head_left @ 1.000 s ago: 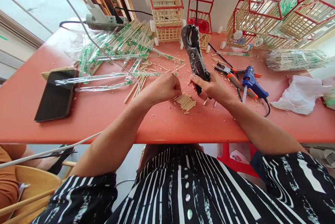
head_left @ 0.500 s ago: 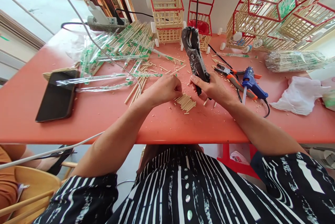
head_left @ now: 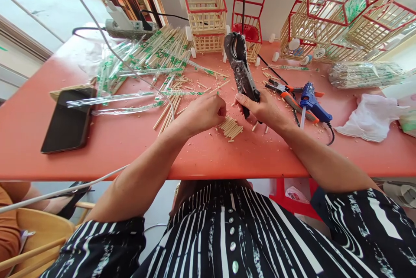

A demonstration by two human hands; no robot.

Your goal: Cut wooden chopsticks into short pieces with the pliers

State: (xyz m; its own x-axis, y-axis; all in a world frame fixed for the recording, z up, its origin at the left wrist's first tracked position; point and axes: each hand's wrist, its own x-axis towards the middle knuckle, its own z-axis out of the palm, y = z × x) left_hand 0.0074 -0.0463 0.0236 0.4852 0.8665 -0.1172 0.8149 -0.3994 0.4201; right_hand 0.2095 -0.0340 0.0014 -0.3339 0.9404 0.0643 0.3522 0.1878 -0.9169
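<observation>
Cutter (head_left: 239, 68) is what the right hand (head_left: 264, 109) has hold of, fingers wrapped round the lower handle end. Its long axis runs up and away from the person, leaning a bit left, so the round black head points toward the far side of the table (head_left: 208, 156) and the handles point back into the palm. The head sits well beyond the fingertips, up near the little stick crates (head_left: 204, 14).

The left hand (head_left: 203, 111) is curled into a loose fist, fingertips pinched together at the edge of a small stack of cut sticks (head_left: 230, 127); whether it's actually got one between the fingers is hard to tell. That stack lies flat right between the two hands, just under the knuckles, sticks lined up side by side with their long axes running roughly toward the right hand.

Just right of the right hand's fingers are orange pliers (head_left: 289, 96) and a blue glue gun (head_left: 312, 102). Well off to the left lies a phone (head_left: 66, 120).
</observation>
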